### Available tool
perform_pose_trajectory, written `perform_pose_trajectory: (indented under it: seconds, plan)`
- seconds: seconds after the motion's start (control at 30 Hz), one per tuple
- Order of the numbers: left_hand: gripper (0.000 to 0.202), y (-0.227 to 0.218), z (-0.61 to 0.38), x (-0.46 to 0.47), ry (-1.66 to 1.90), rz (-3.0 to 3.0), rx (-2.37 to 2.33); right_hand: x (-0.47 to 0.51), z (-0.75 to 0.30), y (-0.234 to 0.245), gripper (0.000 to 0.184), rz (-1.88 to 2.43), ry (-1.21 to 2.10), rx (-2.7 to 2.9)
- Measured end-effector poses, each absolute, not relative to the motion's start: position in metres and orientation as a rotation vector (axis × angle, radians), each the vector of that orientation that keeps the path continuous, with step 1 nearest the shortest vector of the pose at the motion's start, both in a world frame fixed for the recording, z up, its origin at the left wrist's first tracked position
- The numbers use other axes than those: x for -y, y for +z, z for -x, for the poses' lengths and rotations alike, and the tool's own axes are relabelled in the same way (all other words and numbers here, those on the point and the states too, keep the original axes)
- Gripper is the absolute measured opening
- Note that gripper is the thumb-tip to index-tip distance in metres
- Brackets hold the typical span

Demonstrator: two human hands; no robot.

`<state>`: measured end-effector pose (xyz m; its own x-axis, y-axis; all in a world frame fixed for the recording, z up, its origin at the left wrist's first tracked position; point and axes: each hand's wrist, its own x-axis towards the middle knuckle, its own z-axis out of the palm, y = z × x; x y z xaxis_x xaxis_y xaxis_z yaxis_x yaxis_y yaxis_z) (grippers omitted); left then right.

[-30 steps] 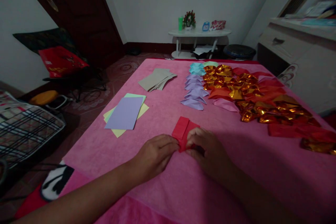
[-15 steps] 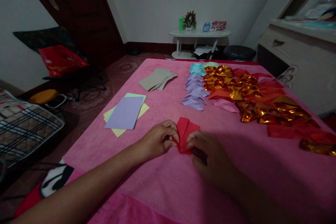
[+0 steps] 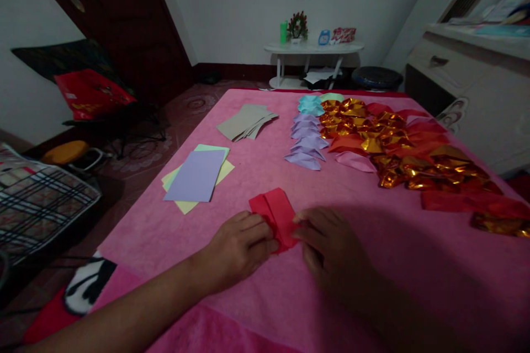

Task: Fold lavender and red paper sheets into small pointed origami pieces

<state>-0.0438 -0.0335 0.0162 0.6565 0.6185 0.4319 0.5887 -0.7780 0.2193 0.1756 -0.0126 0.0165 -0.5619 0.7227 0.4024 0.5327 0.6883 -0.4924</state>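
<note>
A partly folded piece of red paper (image 3: 280, 208) lies between my hands near the middle of the pink-covered table (image 3: 232, 309). My left hand (image 3: 242, 245) is closed on its near left part, fingers curled over the paper. At the paper's right edge, my right hand (image 3: 325, 240) pinches it between thumb and fingers. A crease runs lengthwise down the paper. Part of its near edge is hidden under my left fingers.
Left of my hands is a stack of purple, green and yellow paper sheets (image 3: 196, 176). Grey sheets (image 3: 246, 122) lie fanned beyond it. Folded purple papers (image 3: 306, 143), shiny gold folded papers (image 3: 372, 143) and red folded papers (image 3: 472, 203) stand in rows at the right.
The red paper has turned, and its folded flap now spreads out toward the left. My left hand has shifted left and nearer to me; my right hand stays at the right edge.
</note>
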Motion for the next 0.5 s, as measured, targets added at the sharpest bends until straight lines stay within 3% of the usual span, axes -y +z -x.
perform_pose_trajectory:
  seconds: [0.13,0.5]
  plan:
    - [0.021,0.018,0.056,0.024,0.684,-2.678,-0.945,0.020,-0.176,0.018,0.024,1.062,0.444,2.350]
    - [0.016,0.012,0.061,0.009,0.666,-2.669,-0.635,0.054,-0.175,0.015,0.019,1.141,0.388,2.329]
